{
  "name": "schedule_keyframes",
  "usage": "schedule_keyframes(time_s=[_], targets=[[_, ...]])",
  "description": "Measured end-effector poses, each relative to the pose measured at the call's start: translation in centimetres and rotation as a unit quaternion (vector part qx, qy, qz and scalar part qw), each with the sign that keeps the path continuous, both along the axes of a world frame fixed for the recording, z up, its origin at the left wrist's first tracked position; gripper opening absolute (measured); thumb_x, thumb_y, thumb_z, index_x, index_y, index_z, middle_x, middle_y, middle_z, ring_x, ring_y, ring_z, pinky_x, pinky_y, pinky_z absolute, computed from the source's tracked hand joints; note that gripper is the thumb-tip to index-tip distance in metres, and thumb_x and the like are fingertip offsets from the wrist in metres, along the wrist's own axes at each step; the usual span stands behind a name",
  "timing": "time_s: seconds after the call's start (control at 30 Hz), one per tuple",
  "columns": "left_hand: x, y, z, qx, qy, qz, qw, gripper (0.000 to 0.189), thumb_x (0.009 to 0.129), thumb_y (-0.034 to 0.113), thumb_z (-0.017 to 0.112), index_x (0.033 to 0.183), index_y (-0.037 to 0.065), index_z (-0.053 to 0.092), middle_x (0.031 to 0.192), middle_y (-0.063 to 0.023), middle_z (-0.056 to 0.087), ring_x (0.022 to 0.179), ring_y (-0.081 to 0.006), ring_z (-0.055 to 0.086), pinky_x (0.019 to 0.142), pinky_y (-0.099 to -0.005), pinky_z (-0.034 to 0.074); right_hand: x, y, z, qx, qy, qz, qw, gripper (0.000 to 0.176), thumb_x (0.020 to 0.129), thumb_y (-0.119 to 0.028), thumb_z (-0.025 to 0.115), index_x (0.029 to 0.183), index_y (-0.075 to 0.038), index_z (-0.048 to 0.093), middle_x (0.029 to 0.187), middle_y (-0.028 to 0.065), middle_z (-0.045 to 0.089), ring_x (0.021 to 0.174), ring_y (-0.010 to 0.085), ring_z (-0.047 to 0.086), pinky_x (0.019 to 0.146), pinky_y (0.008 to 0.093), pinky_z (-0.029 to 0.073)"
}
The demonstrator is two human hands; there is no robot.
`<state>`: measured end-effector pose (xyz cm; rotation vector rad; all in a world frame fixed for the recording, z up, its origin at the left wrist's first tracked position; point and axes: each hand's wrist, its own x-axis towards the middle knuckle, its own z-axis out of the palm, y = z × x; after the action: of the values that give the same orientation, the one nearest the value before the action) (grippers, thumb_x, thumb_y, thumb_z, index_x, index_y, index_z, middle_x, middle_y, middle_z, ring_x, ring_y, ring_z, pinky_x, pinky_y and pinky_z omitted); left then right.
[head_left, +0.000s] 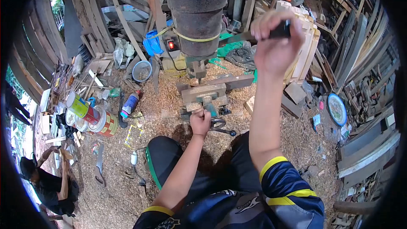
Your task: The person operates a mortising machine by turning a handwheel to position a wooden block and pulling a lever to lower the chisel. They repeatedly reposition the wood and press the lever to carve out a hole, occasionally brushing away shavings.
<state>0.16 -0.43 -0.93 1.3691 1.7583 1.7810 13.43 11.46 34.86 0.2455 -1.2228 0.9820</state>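
Observation:
My right hand (277,32) is raised at the upper right, its fingers wrapped round the black grip of a lever (241,38) on the drill press (196,17). Low in the middle, my left hand (200,122) is closed at the front of the vise (212,101); what its fingers hold, if anything, is hidden. A wooden piece (204,93) sits in the vise under the drill chuck (196,70). Behind it a longer wooden board (233,82) lies across. A red switch glows on the press.
Wood shavings cover the ground. Stacked cans (104,121), a spray bottle (130,104) and a saw (99,165) lie left. Another person (51,182) works at the lower left. A round plate (337,109) and wood scraps are right. A vise handle (224,131) juts near my knees.

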Motion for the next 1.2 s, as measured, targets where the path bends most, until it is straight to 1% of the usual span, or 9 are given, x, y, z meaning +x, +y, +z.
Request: schedule_keyframes(time_s=[0.33,0.73,0.8,0.87,0.93,1.0,1.07,1.13,1.2], targets=[[0.3,-0.3,0.7,-0.001,-0.022,0.004,1.000,0.028,0.089,0.011,0.060,0.069,-0.007,0.052,0.063,-0.0189,0.047,0.055,-0.0334,0.051,0.057,-0.0384,0.043,3.6,-1.0,1.9,0.076,-0.200,0.062,0.975,0.047,0.097,-0.038,0.046,0.066,-0.003,0.048,0.061,0.0096,0.049,0.056,0.0185,0.046,0.055,0.0334,0.037],[0.2,-0.1,0.4,-0.005,0.031,0.020,0.999,0.025,0.089,0.006,0.059,0.070,-0.008,0.055,0.065,-0.0182,0.053,0.058,-0.0335,0.058,0.059,-0.0390,0.045,8.8,-11.3,-12.6,-0.044,-0.269,0.069,0.960,0.085,0.103,-0.065,0.018,0.049,-0.010,0.053,0.049,0.0030,0.052,0.049,0.0209,0.048,0.073,0.0390,0.042],[0.2,-0.2,0.2,-0.004,0.023,0.011,1.000,0.025,0.090,0.007,0.060,0.072,-0.008,0.055,0.065,-0.0188,0.053,0.058,-0.0336,0.057,0.059,-0.0395,0.045,9.0,-11.1,-10.2,-0.090,-0.322,0.107,0.936,0.085,0.106,-0.062,0.023,0.053,-0.007,0.060,0.050,0.0043,0.055,0.051,0.0233,0.054,0.076,0.0397,0.045],[-0.1,0.1,0.0,-0.012,0.003,0.000,1.000,0.026,0.092,0.008,0.059,0.073,-0.009,0.055,0.065,-0.0194,0.053,0.058,-0.0325,0.056,0.058,-0.0397,0.044,7.3,-11.6,-7.0,-0.268,-0.653,-0.012,0.708,0.073,0.110,-0.049,0.035,0.061,-0.003,0.065,0.047,0.0027,0.054,0.060,0.0265,0.062,0.085,0.0408,0.047],[-0.3,0.1,-0.1,0.009,0.004,-0.018,1.000,0.026,0.093,0.009,0.059,0.073,-0.008,0.055,0.065,-0.0202,0.051,0.057,-0.0322,0.055,0.059,-0.0403,0.044,6.4,-11.6,-7.4,-0.275,-0.641,-0.034,0.716,0.042,0.109,-0.030,0.050,0.091,0.001,0.070,0.064,0.0045,0.066,0.053,0.0259,0.060,0.083,0.0344,0.051],[0.0,-0.1,0.0,-0.018,-0.018,0.002,1.000,0.027,0.093,0.008,0.059,0.072,-0.008,0.055,0.064,-0.0203,0.049,0.057,-0.0318,0.055,0.059,-0.0403,0.044,6.6,-9.7,-11.3,0.154,-0.491,-0.413,0.752,0.028,0.105,-0.018,0.058,0.129,-0.004,0.059,0.091,0.0084,0.072,0.058,0.0206,0.065,0.073,0.0324,0.056],[0.0,0.1,-0.4,-0.002,-0.026,-0.004,1.000,0.028,0.093,0.009,0.059,0.072,-0.008,0.054,0.064,-0.0202,0.048,0.057,-0.0317,0.054,0.059,-0.0402,0.044,7.4,-9.0,-12.2,0.153,-0.491,-0.466,0.720,0.047,0.100,-0.011,0.063,0.144,-0.009,0.046,0.104,0.0093,0.071,0.059,0.0163,0.065,0.061,0.0292,0.057],[-0.2,0.1,-0.3,0.011,-0.028,-0.017,0.999,0.030,0.093,0.010,0.060,0.071,-0.008,0.053,0.064,-0.0200,0.047,0.056,-0.0315,0.054,0.059,-0.0401,0.044,7.1,-10.4,-8.6,-0.506,-0.576,0.076,0.638,0.045,0.100,-0.014,0.063,0.142,-0.010,0.047,0.100,0.0085,0.071,0.056,0.0137,0.062,0.052,0.0297,0.052],[-0.2,-0.1,0.0,-0.035,-0.030,-0.020,0.999,0.026,0.094,0.008,0.056,0.073,-0.007,0.053,0.065,-0.0132,0.048,0.062,-0.0197,0.052,0.064,-0.0355,0.044,6.6,-10.5,-9.2,-0.487,-0.592,0.016,0.642,0.029,0.101,-0.014,0.062,0.126,-0.004,0.053,0.085,0.0085,0.066,0.046,0.0146,0.053,0.040,0.0318,0.044]])
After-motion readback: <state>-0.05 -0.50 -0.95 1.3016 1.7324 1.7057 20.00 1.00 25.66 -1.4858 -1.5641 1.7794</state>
